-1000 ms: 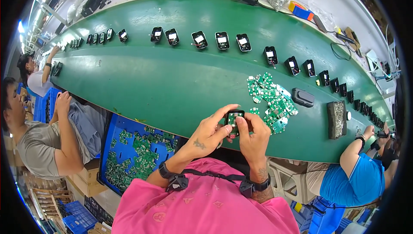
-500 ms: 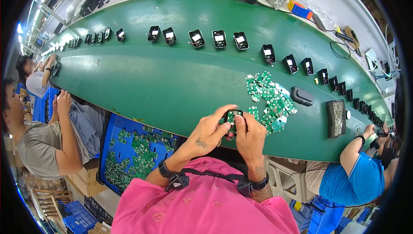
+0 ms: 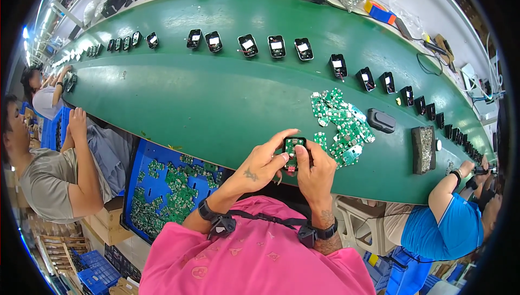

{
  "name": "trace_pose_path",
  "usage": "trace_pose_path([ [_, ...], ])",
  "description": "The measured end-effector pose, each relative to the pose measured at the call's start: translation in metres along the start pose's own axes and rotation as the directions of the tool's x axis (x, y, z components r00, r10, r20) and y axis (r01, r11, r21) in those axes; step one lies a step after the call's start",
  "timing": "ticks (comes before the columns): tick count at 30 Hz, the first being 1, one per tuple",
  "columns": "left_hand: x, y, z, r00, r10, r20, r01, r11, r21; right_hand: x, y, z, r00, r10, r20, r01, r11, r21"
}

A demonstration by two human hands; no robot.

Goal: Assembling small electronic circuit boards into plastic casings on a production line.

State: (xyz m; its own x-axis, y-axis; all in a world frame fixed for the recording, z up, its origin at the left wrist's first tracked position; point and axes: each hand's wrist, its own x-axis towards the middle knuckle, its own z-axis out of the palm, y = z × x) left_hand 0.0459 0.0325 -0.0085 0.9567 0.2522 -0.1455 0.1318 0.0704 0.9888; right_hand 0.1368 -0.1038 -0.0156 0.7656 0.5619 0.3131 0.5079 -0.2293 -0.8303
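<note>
Between both hands, over the bench's near edge, is a small black plastic housing (image 3: 285,144) with a green circuit board (image 3: 293,154) lying in its open face. A red part (image 3: 291,169) shows at the board's lower end. My left hand (image 3: 264,164) grips the housing's left side, its thumb on the board. My right hand (image 3: 314,170) grips the right side, with its thumb pressed on the board too. Just beyond the right hand lies a loose pile of green circuit boards (image 3: 346,124). A closed black case (image 3: 381,120) rests to the right of that pile.
A row of black housings (image 3: 276,47) curves across the green bench (image 3: 216,100). Right of the pile stands a black tray of small metal parts (image 3: 423,151). A blue bin (image 3: 154,151) of boards sits below at left. Co-workers sit at left (image 3: 54,170) and right (image 3: 449,219).
The housing and board stay in both hands, nearly in place, and the red part shows slightly more. The co-worker at left has shifted their hands a little.
</note>
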Motion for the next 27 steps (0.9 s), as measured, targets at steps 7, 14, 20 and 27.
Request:
trace_pose_path([
  [7,-0.002,-0.001,0.003,0.999,-0.001,-0.04,0.0,1.0,-0.007,-0.004,0.001,0.003,1.0,0.017,0.017,-0.017,1.0,0.009],
  [14,-0.004,0.004,0.003,0.999,-0.043,-0.001,0.043,0.999,-0.025,-0.008,0.001,0.003,0.999,-0.031,-0.031,0.03,0.999,-0.024],
  [20,-0.005,0.007,0.002,0.991,-0.112,0.073,0.118,0.989,-0.087,-0.008,0.001,-0.001,0.998,-0.055,-0.016,0.053,0.995,-0.089],
  [27,-0.008,0.007,0.01,0.999,-0.04,-0.034,0.04,0.999,-0.017,-0.009,-0.008,0.003,0.997,0.069,0.038,-0.066,0.995,-0.074],
])
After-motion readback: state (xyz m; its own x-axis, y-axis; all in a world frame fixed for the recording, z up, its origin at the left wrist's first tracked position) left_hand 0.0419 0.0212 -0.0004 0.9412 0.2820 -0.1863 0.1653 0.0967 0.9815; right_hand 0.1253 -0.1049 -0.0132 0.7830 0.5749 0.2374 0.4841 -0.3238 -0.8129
